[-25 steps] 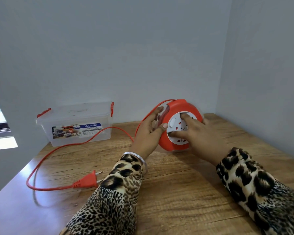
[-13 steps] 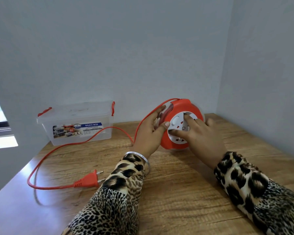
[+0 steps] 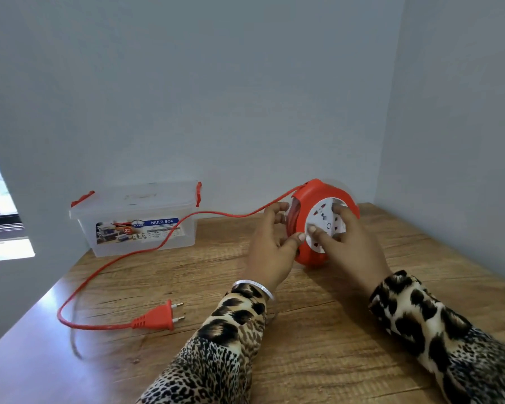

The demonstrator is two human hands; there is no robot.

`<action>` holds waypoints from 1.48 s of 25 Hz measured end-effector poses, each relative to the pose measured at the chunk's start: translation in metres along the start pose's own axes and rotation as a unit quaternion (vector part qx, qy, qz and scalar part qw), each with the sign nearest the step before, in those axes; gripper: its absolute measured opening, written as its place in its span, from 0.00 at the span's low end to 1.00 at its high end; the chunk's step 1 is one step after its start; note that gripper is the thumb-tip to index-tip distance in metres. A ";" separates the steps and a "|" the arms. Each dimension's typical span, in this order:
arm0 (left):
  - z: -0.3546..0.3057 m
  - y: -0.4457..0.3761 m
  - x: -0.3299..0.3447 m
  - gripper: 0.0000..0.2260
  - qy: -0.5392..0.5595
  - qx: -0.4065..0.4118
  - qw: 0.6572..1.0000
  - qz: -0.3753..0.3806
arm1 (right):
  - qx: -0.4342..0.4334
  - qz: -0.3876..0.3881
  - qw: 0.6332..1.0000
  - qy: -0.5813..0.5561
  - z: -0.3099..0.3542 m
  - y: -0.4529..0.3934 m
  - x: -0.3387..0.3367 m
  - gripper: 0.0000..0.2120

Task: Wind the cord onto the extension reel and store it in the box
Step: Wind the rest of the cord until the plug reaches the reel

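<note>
Wooden table [image 3: 318, 330] fills corner between two pale walls. Clear lidded box [image 3: 134, 218] with red latches stands far left, against wall. Red extension reel [image 3: 322, 223] stands on edge, far centre-right, white socket face toward viewer. Left hand [image 3: 270, 246] grips reel's left rim, thumb on front edge, fingers curled behind. Right hand [image 3: 349, 243] rests on socket face, fingers bent, fingertips pressing white disc. Cord [image 3: 111, 262] runs from reel top leftward, sags past box, loops near left. Plug [image 3: 158, 316] lies flat, near left of left sleeve.
</note>
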State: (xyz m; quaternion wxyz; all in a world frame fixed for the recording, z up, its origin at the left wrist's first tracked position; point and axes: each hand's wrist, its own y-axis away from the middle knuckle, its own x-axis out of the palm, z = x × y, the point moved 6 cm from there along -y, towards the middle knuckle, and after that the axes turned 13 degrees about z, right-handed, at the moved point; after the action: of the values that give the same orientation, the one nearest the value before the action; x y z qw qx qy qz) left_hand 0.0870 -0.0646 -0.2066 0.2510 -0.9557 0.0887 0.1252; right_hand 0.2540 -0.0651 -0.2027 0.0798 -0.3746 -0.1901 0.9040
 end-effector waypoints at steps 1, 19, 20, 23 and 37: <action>0.001 0.001 0.003 0.22 0.005 -0.004 1.000 -0.005 | 0.027 0.015 0.997 -0.075 -0.005 -0.002 0.002 0.35; 0.012 -0.005 -0.012 0.21 0.110 -0.045 0.993 -0.004 | 0.023 0.020 1.000 -0.005 -0.004 0.004 -0.022 0.06; 0.012 -0.007 -0.017 0.21 0.125 -0.054 0.991 0.004 | -0.051 -0.005 0.996 0.079 0.006 0.004 -0.026 0.05; 0.010 -0.010 -0.029 0.21 0.114 -0.059 0.991 0.030 | -0.266 0.041 0.945 0.187 0.040 0.011 -0.016 0.10; -0.002 -0.007 -0.028 0.22 0.089 -0.055 0.993 0.052 | -0.279 0.071 0.858 0.425 0.045 0.011 0.008 0.29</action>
State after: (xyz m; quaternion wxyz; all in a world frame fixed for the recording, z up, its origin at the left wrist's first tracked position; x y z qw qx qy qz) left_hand 0.0623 -0.0570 -0.1937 0.1825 -0.9695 0.1532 0.0568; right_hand 0.2167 -0.0856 -0.1835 -0.0193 -0.7412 -0.3546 0.5697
